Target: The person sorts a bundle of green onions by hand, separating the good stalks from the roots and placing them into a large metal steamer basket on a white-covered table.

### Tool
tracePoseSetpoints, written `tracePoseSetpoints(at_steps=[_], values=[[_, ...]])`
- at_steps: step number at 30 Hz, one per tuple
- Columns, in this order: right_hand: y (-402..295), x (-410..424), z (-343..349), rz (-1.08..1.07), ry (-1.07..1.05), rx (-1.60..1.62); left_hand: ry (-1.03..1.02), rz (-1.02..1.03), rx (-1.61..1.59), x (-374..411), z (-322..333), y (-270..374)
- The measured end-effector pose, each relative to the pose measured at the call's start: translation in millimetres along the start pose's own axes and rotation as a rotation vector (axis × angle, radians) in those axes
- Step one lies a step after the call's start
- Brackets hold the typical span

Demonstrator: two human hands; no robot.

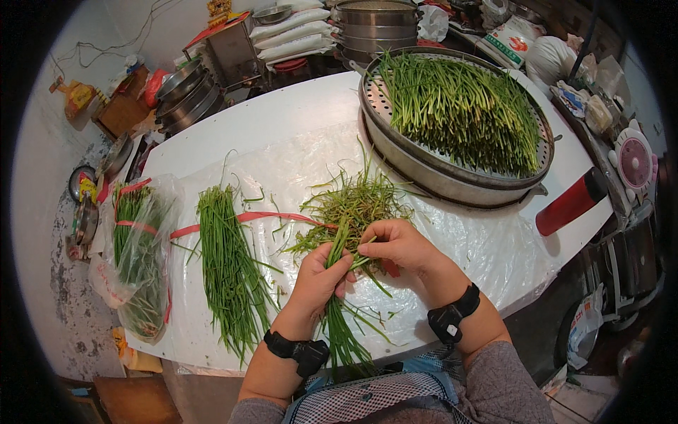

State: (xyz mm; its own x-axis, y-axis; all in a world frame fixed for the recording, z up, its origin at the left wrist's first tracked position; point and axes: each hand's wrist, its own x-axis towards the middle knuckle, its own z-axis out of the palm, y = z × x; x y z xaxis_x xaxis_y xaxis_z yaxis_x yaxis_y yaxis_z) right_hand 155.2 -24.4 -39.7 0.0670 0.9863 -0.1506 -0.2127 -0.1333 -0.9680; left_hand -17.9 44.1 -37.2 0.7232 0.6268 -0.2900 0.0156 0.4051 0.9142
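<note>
A small bunch of garlic chives point(344, 331) is gripped in my left hand point(322, 273), its green leaves hanging toward the table's near edge. The thumb and fingers of my right hand point(397, 246) pinch a few pale stalks at the bunch's right side. Just beyond both hands lies a loose heap of trimmed, partly yellowed leaves point(355, 201). To the left, a larger bundle of chives point(225, 265) rests on clear plastic sheeting point(280, 153), with a red strap point(275, 215) running between it and the heap. Farther left, more chives are inside a clear plastic bag point(145, 270).
A round perforated metal steamer point(450, 183) piled with chives point(461, 111) stands at the back right of the white table point(312, 98). A red flask point(567, 204) stands near the right edge. Stacked steamers point(376, 29) and white sacks point(291, 34) are behind the table.
</note>
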Motion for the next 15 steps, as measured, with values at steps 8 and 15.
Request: tracePoseSetpoints(at_steps=[8, 15], values=[[-1, 0, -1, 0.079, 0.196, 0.3, -0.005, -0.003, 0.005, 0, -2, 1], [4, 3, 7, 0.061, 0.071, 0.024, 0.028, 0.026, -0.131, 4, -8, -4]])
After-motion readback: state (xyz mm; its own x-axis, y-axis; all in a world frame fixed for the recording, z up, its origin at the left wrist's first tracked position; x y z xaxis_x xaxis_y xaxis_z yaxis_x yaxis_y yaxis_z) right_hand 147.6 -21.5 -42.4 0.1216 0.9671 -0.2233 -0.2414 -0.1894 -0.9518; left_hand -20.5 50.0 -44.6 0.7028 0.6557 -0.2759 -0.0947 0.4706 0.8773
